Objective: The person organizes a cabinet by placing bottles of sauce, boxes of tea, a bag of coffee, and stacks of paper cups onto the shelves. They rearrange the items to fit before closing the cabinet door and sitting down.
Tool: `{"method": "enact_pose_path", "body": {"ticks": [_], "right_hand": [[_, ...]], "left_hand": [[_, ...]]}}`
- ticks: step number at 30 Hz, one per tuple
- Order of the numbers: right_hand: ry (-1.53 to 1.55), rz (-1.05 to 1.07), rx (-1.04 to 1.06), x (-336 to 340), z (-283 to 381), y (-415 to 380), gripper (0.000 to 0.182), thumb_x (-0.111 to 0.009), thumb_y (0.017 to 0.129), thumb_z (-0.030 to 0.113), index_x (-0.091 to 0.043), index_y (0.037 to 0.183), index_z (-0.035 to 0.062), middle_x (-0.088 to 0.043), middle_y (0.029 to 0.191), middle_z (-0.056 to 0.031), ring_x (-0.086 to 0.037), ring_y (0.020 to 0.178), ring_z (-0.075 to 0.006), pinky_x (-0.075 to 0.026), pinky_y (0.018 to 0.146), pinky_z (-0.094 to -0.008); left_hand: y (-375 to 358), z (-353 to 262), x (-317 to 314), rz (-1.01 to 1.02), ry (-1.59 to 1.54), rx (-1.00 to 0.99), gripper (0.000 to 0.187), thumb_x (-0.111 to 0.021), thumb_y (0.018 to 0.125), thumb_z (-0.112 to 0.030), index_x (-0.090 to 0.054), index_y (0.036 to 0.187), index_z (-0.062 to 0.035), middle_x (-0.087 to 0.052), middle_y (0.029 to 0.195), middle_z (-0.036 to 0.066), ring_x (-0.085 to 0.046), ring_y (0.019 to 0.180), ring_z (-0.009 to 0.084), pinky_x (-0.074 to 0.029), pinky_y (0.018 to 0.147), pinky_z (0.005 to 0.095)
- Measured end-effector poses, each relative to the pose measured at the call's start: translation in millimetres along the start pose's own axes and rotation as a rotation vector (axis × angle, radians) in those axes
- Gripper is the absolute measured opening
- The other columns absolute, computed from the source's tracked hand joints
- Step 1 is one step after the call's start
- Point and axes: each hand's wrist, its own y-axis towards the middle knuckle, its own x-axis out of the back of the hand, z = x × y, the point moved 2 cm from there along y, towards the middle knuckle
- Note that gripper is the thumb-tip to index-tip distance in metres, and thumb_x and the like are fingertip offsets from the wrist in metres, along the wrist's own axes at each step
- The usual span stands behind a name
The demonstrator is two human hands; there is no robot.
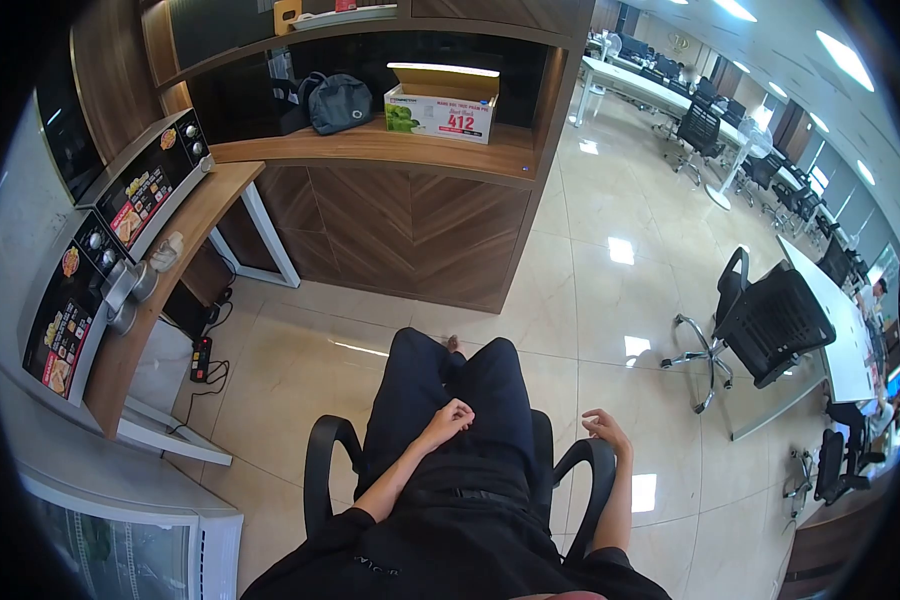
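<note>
I am seated, dark trousers (490,390) on both legs. My left hand (450,421) lies on my lap, its fingers loosely curled in and closed; no object shows in it. On the other side, my right forearm rests along the outside of the black chair's right armrest (598,470). Just ahead of that armrest my right hand (605,427) hangs with its fingers loosely bent and a little apart, holding nothing. The chair's left armrest (320,460) is beside my left arm, which reaches inward across my lap.
Two microwaves (140,190) stand on a wooden shelf at left, with metal cups (130,290) beside them. A power strip (201,360) and cables lie below. Ahead, a cabinet holds a grey bag (340,103) and an open carton (440,115). An office chair (770,320) stands right.
</note>
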Motion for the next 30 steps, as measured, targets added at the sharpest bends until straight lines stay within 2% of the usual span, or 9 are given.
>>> {"method": "enact_pose_path", "body": {"ticks": [30], "right_hand": [[-0.01, -0.003, -0.007, -0.2, 3.6, -1.8, 0.038, -0.073, 0.09, 0.031, -0.062, 0.117, 0.0073, -0.058, 0.08, -0.0018, -0.055, 0.072, -0.0102, -0.045, 0.063, -0.0246]], "left_hand": [[1.1, 2.1, 0.3, 0.002, 0.009, 0.009, 0.018, -0.063, 0.096, -0.02, -0.057, 0.102, -0.0039, -0.065, 0.088, 0.006, -0.062, 0.079, 0.0118, -0.051, 0.074, 0.0265]]}}
